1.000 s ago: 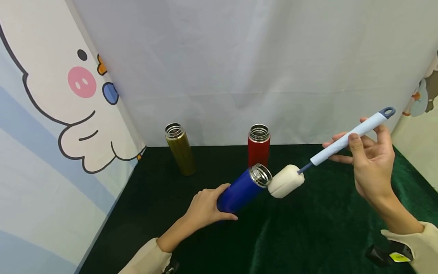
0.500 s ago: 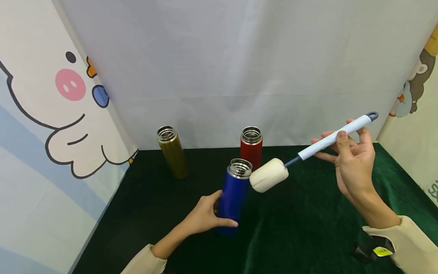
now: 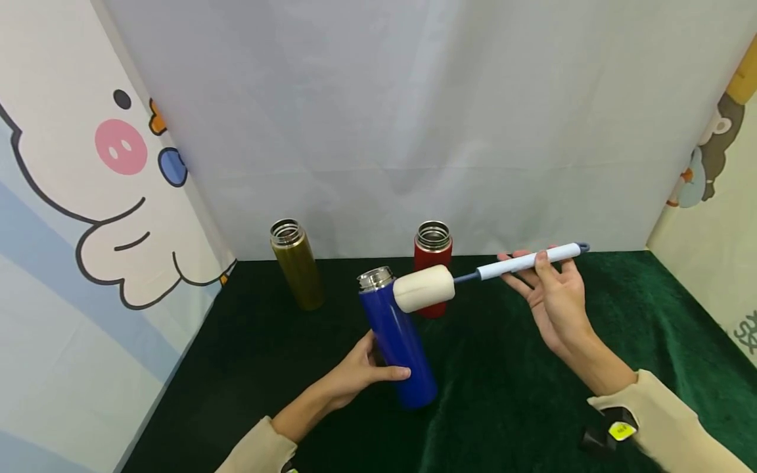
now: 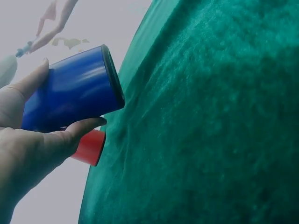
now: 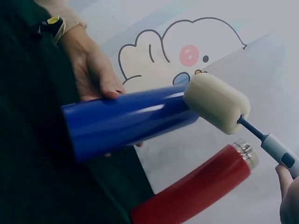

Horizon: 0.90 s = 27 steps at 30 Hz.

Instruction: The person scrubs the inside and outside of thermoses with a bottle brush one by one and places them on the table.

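Blue flask [image 3: 396, 335] is tilting in the left hand [image 3: 355, 371] grip on the green worktop [image 3: 532, 368]; right hand [image 3: 552, 299] is pinching the brush [image 3: 520, 263], sponge [image 3: 423, 288] beside the mouth. Left wrist: fingers [image 4: 70, 135] wrapping the base. Right wrist: sponge [image 5: 216, 102] touching the rim (better centred first, I'd judge).

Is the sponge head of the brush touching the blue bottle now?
Touching. In the right wrist view the sponge head presses against the top end of the blue bottle with no gap; the head view agrees, showing it beside the steel mouth.
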Motion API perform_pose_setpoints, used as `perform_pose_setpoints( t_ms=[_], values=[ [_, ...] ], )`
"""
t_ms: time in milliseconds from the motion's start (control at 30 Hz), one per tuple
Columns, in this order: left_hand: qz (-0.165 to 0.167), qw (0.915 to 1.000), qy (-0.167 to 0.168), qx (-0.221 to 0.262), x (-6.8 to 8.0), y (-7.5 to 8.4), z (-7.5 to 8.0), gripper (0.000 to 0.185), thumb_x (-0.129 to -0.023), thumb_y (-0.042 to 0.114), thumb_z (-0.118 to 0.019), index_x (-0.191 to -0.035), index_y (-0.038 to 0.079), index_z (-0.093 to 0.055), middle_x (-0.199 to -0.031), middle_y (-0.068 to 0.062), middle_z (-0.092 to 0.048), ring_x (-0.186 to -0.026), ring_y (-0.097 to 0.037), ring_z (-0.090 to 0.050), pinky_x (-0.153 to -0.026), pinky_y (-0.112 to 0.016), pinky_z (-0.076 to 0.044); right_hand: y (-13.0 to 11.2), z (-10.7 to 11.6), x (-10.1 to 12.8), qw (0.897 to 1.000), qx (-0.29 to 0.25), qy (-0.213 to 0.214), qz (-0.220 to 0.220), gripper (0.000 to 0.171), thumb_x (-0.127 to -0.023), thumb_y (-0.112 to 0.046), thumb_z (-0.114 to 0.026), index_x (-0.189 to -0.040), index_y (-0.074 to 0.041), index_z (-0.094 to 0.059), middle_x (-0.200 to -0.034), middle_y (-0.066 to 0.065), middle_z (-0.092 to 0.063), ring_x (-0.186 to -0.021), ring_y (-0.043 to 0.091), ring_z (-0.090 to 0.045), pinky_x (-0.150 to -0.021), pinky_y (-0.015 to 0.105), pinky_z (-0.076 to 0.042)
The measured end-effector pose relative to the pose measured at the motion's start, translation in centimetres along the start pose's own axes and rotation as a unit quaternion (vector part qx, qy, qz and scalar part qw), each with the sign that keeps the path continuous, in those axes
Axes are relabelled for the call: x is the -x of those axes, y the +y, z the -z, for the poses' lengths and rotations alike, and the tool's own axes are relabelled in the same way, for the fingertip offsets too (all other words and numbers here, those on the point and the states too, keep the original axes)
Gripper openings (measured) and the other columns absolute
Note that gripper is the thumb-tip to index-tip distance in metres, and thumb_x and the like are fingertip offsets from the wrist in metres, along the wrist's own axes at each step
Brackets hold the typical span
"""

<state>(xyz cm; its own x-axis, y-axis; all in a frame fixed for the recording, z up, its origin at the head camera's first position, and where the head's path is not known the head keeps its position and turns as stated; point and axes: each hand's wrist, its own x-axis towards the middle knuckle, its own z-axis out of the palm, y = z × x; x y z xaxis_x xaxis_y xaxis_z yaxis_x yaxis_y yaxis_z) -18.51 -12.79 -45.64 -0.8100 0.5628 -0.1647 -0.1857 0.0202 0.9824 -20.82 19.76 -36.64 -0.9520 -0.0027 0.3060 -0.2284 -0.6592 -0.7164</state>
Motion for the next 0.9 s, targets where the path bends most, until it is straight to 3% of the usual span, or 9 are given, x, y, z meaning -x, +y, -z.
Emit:
perform_pose_setpoints(
  t_ms=[133,233,400,533,667,767,900],
  values=[
    [-0.003,0.9999,-0.006,0.009,-0.1,-0.1,0.3,0.088,-0.096,0.019,-0.071,-0.163,0.021,-0.013,-0.158,-0.018,-0.039,-0.143,-0.037,-0.046,-0.117,-0.058,-0.039,0.9,0.1,0.0,0.997,-0.047,0.022,-0.062,0.024,-0.104,-0.017,-0.052,-0.117,-0.008,-0.033,-0.111,0.01,-0.067,-0.112,0.024,-0.074,-0.095,0.037,-0.059],
    [-0.001,0.9998,-0.013,0.012,0.0,-0.1,0.3,0.089,-0.097,0.02,-0.07,-0.163,0.021,-0.011,-0.159,-0.019,-0.039,-0.143,-0.038,-0.047,-0.117,-0.057,-0.04,1.6,0.2,-0.1,0.989,-0.093,0.041,-0.109,0.024,-0.104,-0.016,-0.052,-0.116,-0.011,-0.032,-0.116,0.012,-0.06,-0.113,0.026,-0.073,-0.096,0.038,-0.059],
    [0.023,0.998,-0.008,0.059,0.2,-0.3,0.8,0.085,-0.097,0.016,-0.068,-0.162,0.017,-0.013,-0.161,-0.019,-0.036,-0.146,-0.035,-0.043,-0.12,-0.056,-0.036,2.7,1.1,0.0,0.978,-0.099,0.056,-0.175,0.025,-0.104,-0.019,-0.052,-0.118,-0.015,-0.032,-0.121,0.01,-0.055,-0.113,0.023,-0.073,-0.096,0.037,-0.059],
    [0.033,0.9882,-0.023,0.148,0.2,-0.3,1.4,0.079,-0.1,0.015,-0.057,-0.162,0.018,-0.009,-0.166,-0.017,-0.027,-0.15,-0.034,-0.034,-0.125,-0.059,-0.025,3.3,2.6,0.7,0.972,-0.06,0.058,-0.217,0.028,-0.105,-0.024,-0.05,-0.122,-0.02,-0.029,-0.124,0.005,-0.054,-0.113,0.018,-0.072,-0.097,0.033,-0.058],
    [0.034,0.9751,-0.042,0.215,0.2,-0.3,1.8,0.071,-0.107,0.03,-0.045,-0.162,0.024,-0.002,-0.169,-0.016,-0.017,-0.154,-0.034,-0.026,-0.127,-0.06,-0.017,3.9,4.3,1.7,0.97,0.0,0.049,-0.239,0.03,-0.106,-0.029,-0.047,-0.126,-0.021,-0.027,-0.123,0.002,-0.055,-0.114,0.012,-0.071,-0.1,0.03,-0.057],
    [0.04,0.9693,-0.033,0.24,0.2,-0.4,1.9,0.068,-0.109,0.04,-0.041,-0.162,0.027,-0.001,-0.169,-0.015,-0.016,-0.155,-0.035,-0.022,-0.127,-0.06,-0.016,4.2,5.4,2.4,0.965,0.057,0.03,-0.253,0.038,-0.108,-0.031,-0.044,-0.135,-0.02,-0.021,-0.121,-0.001,-0.058,-0.113,0.009,-0.07,-0.1,0.029,-0.056],
    [0.044,0.9678,-0.017,0.247,0.0,-0.5,1.8,0.068,-0.109,0.039,-0.043,-0.162,0.028,-0.001,-0.168,-0.014,-0.018,-0.156,-0.036,-0.021,-0.127,-0.061,-0.015,4.4,6.5,3.0,0.956,0.132,0.006,-0.262,0.056,-0.109,-0.031,-0.044,-0.149,-0.013,-0.009,-0.115,-0.006,-0.066,-0.109,0.008,-0.071,-0.096,0.03,-0.059]
  ],
)
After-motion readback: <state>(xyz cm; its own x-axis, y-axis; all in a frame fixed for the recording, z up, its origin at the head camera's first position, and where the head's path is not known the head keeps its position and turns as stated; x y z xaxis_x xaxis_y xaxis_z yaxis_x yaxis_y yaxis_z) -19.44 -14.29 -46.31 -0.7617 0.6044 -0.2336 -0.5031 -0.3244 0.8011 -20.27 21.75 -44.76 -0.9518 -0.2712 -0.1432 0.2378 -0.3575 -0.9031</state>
